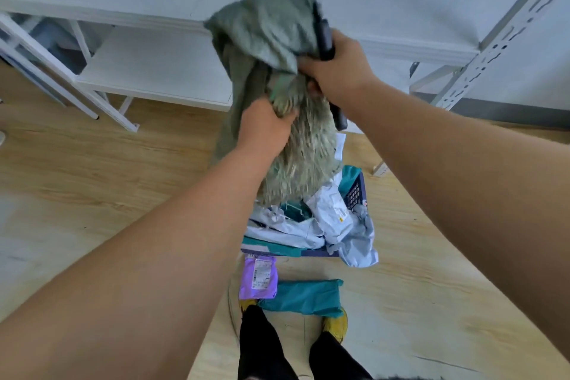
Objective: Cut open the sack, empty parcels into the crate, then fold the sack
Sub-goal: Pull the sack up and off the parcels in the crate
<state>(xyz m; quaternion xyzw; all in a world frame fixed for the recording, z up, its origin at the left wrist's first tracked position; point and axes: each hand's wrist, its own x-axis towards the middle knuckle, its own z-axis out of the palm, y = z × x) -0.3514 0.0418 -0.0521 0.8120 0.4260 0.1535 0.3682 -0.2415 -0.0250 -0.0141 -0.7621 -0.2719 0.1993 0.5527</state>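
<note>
Wood-grain floor (108, 170), white shelving (148, 71) at 11 o'clock. My left hand (265, 126) and right hand (336, 68) fisted on green sack (265, 37) over blue crate (356, 191).

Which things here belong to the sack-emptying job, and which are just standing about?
Job: sack, held by left hand and right hand; black tool; crate; parcels; purple parcel and teal parcel on floor.
About: white shelving; metal rack.

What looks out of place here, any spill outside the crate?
Yes. Two parcels lie on the floor beside the crate, near the person's feet: a purple parcel and a teal parcel. A pale mailer droops over the crate's near corner. Both hands, left hand and right hand, hold the sack up over the crate.
</note>
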